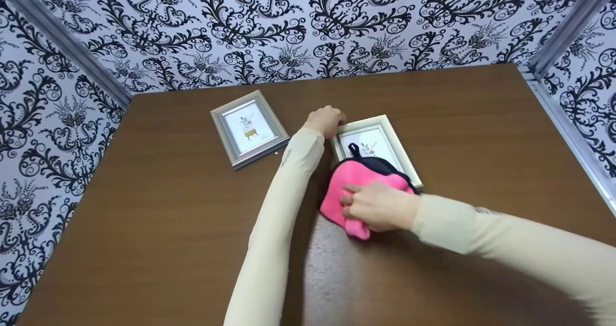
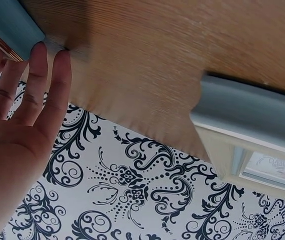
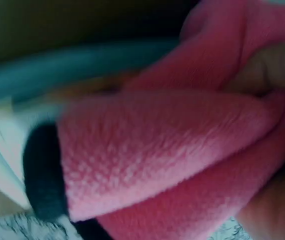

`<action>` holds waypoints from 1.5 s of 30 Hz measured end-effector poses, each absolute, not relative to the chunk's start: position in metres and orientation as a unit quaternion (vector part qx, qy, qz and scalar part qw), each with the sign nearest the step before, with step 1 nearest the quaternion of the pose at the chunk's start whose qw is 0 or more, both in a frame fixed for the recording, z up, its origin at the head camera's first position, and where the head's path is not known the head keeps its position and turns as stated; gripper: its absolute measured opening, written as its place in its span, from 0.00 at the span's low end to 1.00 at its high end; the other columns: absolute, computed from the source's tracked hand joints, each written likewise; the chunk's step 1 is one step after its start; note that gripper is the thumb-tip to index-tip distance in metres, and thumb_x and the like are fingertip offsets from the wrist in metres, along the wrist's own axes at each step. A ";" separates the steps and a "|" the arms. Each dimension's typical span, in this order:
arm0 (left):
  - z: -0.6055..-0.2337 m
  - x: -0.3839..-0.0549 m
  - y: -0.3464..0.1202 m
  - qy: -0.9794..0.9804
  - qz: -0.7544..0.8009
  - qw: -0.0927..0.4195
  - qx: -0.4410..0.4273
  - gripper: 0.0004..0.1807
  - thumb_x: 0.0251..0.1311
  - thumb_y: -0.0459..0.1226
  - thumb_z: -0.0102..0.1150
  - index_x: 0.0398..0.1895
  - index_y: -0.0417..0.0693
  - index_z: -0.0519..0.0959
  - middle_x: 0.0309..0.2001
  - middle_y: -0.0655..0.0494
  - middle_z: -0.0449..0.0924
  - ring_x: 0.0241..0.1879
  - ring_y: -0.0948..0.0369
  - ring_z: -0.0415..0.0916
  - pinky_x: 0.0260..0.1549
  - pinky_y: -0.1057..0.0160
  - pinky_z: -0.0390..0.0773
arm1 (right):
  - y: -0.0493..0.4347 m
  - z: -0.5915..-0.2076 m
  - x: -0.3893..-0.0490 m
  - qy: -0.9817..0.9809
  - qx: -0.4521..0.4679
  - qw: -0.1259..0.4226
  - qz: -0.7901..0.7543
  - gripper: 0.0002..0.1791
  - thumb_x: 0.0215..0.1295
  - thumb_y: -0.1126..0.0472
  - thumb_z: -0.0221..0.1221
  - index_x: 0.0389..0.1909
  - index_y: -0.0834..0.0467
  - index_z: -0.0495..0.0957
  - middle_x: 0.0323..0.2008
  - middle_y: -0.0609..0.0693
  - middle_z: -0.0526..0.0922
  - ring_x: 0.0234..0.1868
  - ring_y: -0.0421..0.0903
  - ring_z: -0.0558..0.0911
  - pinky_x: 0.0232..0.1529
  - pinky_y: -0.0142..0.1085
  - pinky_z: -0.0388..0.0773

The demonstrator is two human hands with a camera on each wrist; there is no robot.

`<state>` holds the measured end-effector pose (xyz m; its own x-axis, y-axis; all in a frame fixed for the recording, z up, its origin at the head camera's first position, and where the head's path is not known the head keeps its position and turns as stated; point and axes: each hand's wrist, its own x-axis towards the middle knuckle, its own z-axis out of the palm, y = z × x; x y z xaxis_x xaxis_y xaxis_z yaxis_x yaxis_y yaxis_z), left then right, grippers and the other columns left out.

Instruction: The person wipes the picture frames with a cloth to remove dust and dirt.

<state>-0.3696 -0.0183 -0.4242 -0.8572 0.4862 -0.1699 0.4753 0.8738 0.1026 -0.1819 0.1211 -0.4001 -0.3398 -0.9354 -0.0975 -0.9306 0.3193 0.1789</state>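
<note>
A cream picture frame (image 1: 402, 148) with a small plant print lies on the brown table, its near part covered by a pink cloth (image 1: 341, 186) with black edging and a black loop. My left hand (image 1: 325, 121) holds the frame's far left corner; in the left wrist view its fingers (image 2: 60, 90) meet the frame edge (image 2: 12, 27). My right hand (image 1: 378, 205) grips the bunched cloth over the near side of the frame. Close up in the right wrist view, folds of the fuzzy cloth (image 3: 152, 150) hide most of the frame.
A second, silver-beige picture frame (image 1: 224, 133) with a plant-pot print lies on the table (image 1: 192, 229) to the left of my left hand. White wallpaper (image 1: 308, 22) with black scrolls covers the walls behind and at both sides. A metal rail (image 1: 572, 133) runs along the right edge.
</note>
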 end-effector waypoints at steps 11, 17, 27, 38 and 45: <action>-0.422 -0.370 -0.016 0.965 0.028 0.084 0.245 0.11 0.57 0.28 0.54 0.36 0.51 0.84 0.47 0.49 0.80 0.48 0.50 0.77 0.42 0.49 0.78 | 0.131 -0.408 -0.216 -0.873 0.457 -0.078 0.152 0.26 0.52 0.79 0.55 0.54 0.66 0.77 0.60 0.67 0.72 0.64 0.61 0.68 0.61 0.49 0.67; -0.424 -0.368 -0.015 0.966 0.029 0.082 0.242 0.09 0.58 0.31 0.56 0.36 0.51 0.85 0.47 0.49 0.81 0.48 0.50 0.77 0.43 0.49 0.78 | 0.119 -0.409 -0.237 -0.870 0.461 -0.075 0.155 0.26 0.51 0.79 0.50 0.54 0.67 0.76 0.59 0.67 0.72 0.63 0.60 0.70 0.62 0.48 0.67; -0.422 -0.363 -0.016 0.965 0.031 0.071 0.250 0.12 0.59 0.29 0.54 0.38 0.52 0.85 0.47 0.48 0.81 0.48 0.49 0.77 0.43 0.48 0.79 | 0.142 -0.393 -0.205 -0.828 0.522 -0.147 0.142 0.26 0.51 0.81 0.51 0.52 0.65 0.79 0.59 0.63 0.75 0.60 0.57 0.74 0.54 0.43 0.75; -0.421 -0.346 -0.019 0.970 -0.025 0.006 0.242 0.14 0.65 0.33 0.50 0.44 0.53 0.85 0.48 0.48 0.80 0.48 0.49 0.76 0.43 0.48 0.78 | 0.180 -0.366 -0.208 -0.832 0.513 -0.118 0.177 0.28 0.48 0.82 0.52 0.52 0.64 0.80 0.52 0.59 0.80 0.53 0.57 0.79 0.53 0.48 0.76; -0.411 -0.297 -0.019 0.949 -0.084 -0.039 0.302 0.11 0.61 0.33 0.55 0.45 0.47 0.83 0.47 0.49 0.78 0.48 0.50 0.73 0.44 0.52 0.74 | 0.224 -0.340 -0.231 -0.869 0.444 -0.039 0.214 0.30 0.45 0.81 0.58 0.53 0.63 0.78 0.51 0.59 0.81 0.50 0.60 0.80 0.50 0.53 0.76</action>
<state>-0.2973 -0.0190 -0.4109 -0.8145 0.5797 0.0227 0.5667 0.8034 -0.1827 -0.2306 0.2241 -0.3404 -0.6035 -0.7879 0.1222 -0.7546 0.5149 -0.4068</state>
